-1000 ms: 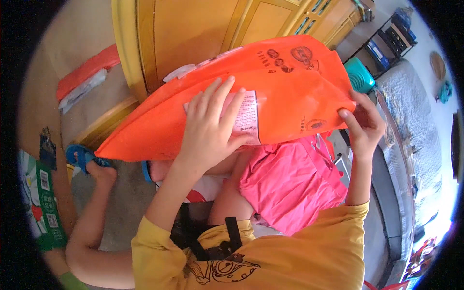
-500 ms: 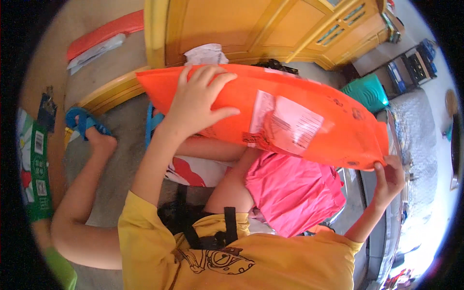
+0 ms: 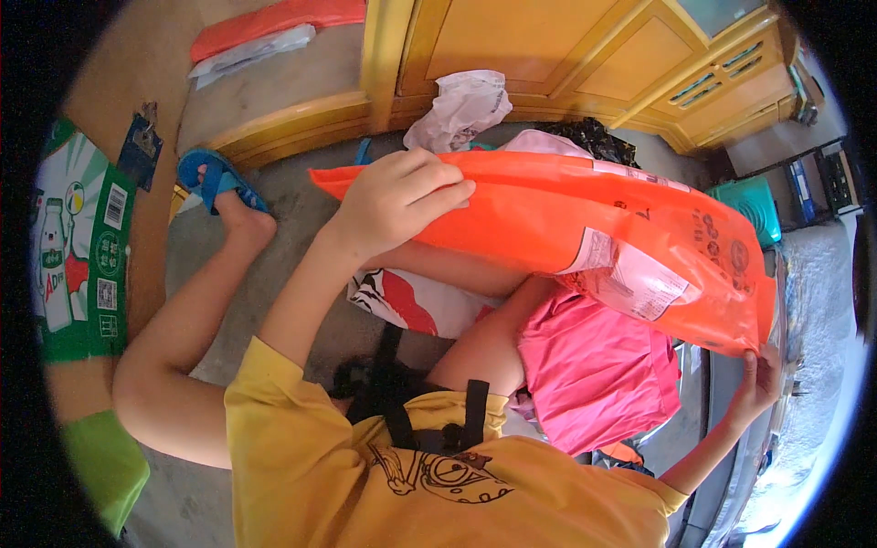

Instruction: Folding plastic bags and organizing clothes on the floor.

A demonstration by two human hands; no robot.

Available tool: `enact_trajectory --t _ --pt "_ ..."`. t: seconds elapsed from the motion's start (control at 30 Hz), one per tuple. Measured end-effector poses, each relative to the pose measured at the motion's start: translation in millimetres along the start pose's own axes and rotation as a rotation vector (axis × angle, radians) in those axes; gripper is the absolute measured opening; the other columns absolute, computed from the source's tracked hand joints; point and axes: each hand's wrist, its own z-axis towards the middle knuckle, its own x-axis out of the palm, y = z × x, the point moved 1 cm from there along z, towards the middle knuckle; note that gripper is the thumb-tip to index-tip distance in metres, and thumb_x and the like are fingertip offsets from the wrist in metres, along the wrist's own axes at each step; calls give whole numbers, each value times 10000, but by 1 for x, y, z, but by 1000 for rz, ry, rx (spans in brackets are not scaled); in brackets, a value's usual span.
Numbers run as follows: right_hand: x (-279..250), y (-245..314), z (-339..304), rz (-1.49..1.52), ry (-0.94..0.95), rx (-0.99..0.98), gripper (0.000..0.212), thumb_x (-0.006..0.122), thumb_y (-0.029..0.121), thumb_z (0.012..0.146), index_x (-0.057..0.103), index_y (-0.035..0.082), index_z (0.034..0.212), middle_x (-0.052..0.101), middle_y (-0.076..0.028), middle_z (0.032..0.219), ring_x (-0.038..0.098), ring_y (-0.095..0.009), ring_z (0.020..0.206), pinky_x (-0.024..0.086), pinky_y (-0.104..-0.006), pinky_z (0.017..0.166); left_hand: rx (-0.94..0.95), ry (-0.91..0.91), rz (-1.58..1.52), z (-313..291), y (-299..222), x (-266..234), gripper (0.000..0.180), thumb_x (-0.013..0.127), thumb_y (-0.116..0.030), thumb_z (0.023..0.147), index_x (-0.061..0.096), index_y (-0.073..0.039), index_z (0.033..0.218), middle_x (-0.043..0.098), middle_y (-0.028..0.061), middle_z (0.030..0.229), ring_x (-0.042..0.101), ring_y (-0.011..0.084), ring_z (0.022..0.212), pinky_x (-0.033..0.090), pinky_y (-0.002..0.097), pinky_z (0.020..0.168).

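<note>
A large orange plastic mailing bag (image 3: 548, 212) stretches across in front of me, above my legs. A crumpled white label (image 3: 630, 283) is stuck on its front. My left hand (image 3: 402, 201) is closed over the bag's upper edge near the left end, fingers curled in. Down at the bag's right corner, my right hand (image 3: 760, 379) pinches the plastic between thumb and fingers. The bag sags between both hands, its right end lower than the left. Whether anything is inside cannot be seen.
Yellow wooden cabinets (image 3: 521, 46) line the far side. In front of them lie a white plastic bag (image 3: 466, 105) and a black plastic bag (image 3: 603, 142). A teal bin (image 3: 749, 210) stands at right, a green carton (image 3: 87, 247) at left. A red-and-white bag (image 3: 411, 301) lies beneath my leg.
My left hand has gone from spread fingers on the bag's front to curled fingers gripping its upper edge. The bag's right end has tilted downward with my right hand. The view has shifted.
</note>
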Motion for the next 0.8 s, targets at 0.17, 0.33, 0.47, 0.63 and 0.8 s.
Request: enact_trajectory --t 0.17,0.33,0.47,0.63,0.8 --pt "-3 -14 5 -43 -119 138 116 526 -20 664 496 -12 776 478 -43 785 441 -115 745 356 -218 683 16 8 -72 3 -3 -6 145 540 -92 556 525 -53 695 484 25 690 469 166 619 385 256 515" --pt "3 -18 12 23 -44 129 77 511 -36 664 490 -11 734 471 -38 769 435 -106 717 347 -206 661 -5 -4 6 7 -20 -29 134 547 -94 539 490 -56 654 485 20 646 479 166 621 376 281 547" --pt "13 -7 23 -69 122 76 93 508 -53 633 452 -3 689 446 -60 728 428 -137 706 328 -216 656 -114 87 5 -2 -34 -42 167 575 -83 527 461 -61 647 478 8 572 499 163 638 370 328 609" --pt "28 29 26 -533 236 -212 112 513 -39 610 456 14 691 451 -93 745 445 -227 770 319 -280 717 -264 174 225 -10 -42 -41 175 572 -89 552 462 -68 686 517 13 644 507 164 699 334 376 712" --pt "25 33 23 -698 276 -409 102 515 7 631 465 30 717 489 -87 825 412 -283 952 314 -353 744 -240 198 194 10 -86 -17 223 543 -121 608 509 -79 824 507 26 864 479 161 807 343 357 721"
